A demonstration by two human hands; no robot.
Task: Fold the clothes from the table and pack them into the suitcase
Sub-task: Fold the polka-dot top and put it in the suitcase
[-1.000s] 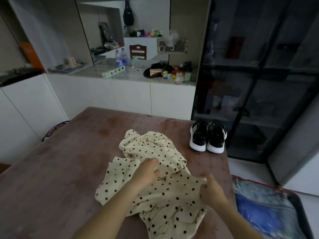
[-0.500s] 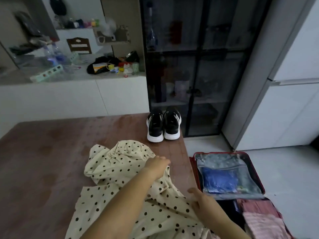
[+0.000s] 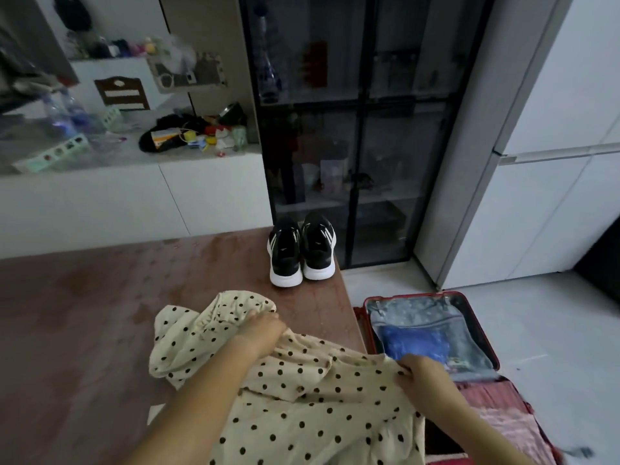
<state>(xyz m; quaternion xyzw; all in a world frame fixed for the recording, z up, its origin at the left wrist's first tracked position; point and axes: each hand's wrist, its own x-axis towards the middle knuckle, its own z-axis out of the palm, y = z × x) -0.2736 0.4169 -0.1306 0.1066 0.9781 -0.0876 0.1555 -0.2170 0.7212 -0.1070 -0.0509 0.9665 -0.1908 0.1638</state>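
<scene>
A cream garment with black polka dots (image 3: 302,391) lies crumpled on the brown table (image 3: 84,313), near its right edge. My left hand (image 3: 260,330) grips a bunched fold at the garment's far side. My right hand (image 3: 424,374) pinches the cloth's right edge, which hangs out past the table edge over the open red suitcase (image 3: 479,330) on the floor. Inside the suitcase lie a blue packet under a clear zip cover (image 3: 416,340) and pink striped folded clothes (image 3: 503,414).
A pair of black sneakers with white soles (image 3: 302,253) stands at the table's far right corner. Behind it is a dark glass-door cabinet (image 3: 352,129). A white counter with clutter (image 3: 134,152) runs along the left wall. Pale floor lies right of the suitcase.
The view has swung right, bringing the suitcase into sight. My right hand has drawn the garment's edge rightward past the table edge, stretching the cloth. My left hand stays on the bunched fold.
</scene>
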